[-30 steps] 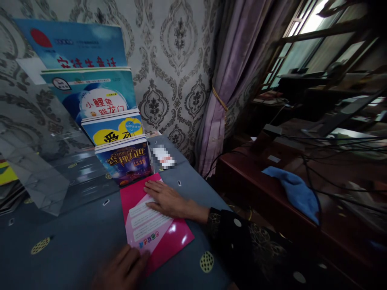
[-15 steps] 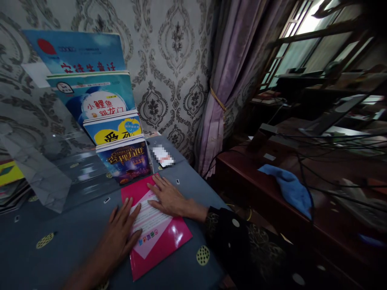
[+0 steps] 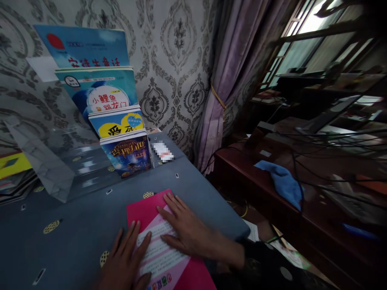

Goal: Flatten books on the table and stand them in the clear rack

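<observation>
Both hands open, palms down, nothing gripped. Pink book (image 3: 160, 264) flat on the blue-grey surface (image 3: 81, 229), directly in front of the person, near end cut off by the frame. Left hand (image 3: 128, 257) over the book's left edge; fingers fanned, pointing away from the body, thumb out toward the printed text; wrist out of view. Right hand (image 3: 184, 229) across the upper right part; fingers extended forward and leftward, tips near the far right corner, thumb apart over the text. Right forearm slants in from lower right, dark sleeve (image 3: 272, 262) behind the wrist. Beyond the book, well clear of both hands: upright dark-blue book (image 3: 130, 157).
</observation>
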Motion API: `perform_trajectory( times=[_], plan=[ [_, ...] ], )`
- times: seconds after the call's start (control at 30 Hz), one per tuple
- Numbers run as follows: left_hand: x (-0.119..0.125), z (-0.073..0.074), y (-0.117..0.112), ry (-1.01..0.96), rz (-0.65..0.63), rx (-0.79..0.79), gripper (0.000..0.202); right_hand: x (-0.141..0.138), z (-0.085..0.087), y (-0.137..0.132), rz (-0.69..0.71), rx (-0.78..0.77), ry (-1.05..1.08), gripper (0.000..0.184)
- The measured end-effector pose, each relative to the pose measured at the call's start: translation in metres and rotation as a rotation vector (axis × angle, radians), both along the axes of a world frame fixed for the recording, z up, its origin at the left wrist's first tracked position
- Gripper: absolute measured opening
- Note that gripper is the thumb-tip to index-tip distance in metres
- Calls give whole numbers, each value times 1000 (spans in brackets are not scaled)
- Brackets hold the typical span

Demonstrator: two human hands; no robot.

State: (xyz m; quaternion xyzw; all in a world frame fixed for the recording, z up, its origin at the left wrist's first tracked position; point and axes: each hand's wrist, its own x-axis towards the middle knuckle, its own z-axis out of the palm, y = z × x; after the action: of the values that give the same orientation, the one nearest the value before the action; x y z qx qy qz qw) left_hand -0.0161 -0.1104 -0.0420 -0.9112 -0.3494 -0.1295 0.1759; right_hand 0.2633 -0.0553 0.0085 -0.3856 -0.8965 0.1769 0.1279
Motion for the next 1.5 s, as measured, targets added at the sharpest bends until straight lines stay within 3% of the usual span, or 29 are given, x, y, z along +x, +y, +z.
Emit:
perform_trajectory(
  times=[0.2, 0.33, 0.43, 0.53, 0.67, 0.8, 0.97, 1.2, 1.3, 1.4, 1.5],
  plan=[
    [-4, -15, -19, -65, -39, 88, 73, 38, -1, -41, 119, -79, -14, 72],
    [-14, -5, -22, -15, -137, 80, 67, 64, 10, -66, 132, -97, -1, 57],
    [-27, 9, -23, 59, -209, -29, 65, 77, 17, -77, 185, -94, 3, 70],
    [-37, 18, -24, 80, -227, -206, 71, 80, 12, -83, 243, -67, -15, 87],
    [-41, 23, -24, 72, -225, -367, 78, 75, -6, -85, 201, 54, 12, 78],
    [-36, 29, -27, 64, -209, -441, 86, 73, -16, -80, 199, 105, -5, 65],
    [-28, 44, -35, -26, -173, -401, 71, 74, -4, -65, 179, 134, 61, 46],
    [-24, 59, -26, -554, -1, -409, 48, 55, 5, -31, 186, 236, 478, 44],
    [-19, 65, -15, -655, 99, -428, 44, 41, 12, -14, 126, 258, 563, 42],
    [-10, 76, -1, -753, 215, -376, 33, 28, 25, 1, -7, 283, 516, 35],
    [-1, 89, 14, -849, 302, -319, 25, 15, 41, 12, -146, 248, 488, 38]
  ],
)
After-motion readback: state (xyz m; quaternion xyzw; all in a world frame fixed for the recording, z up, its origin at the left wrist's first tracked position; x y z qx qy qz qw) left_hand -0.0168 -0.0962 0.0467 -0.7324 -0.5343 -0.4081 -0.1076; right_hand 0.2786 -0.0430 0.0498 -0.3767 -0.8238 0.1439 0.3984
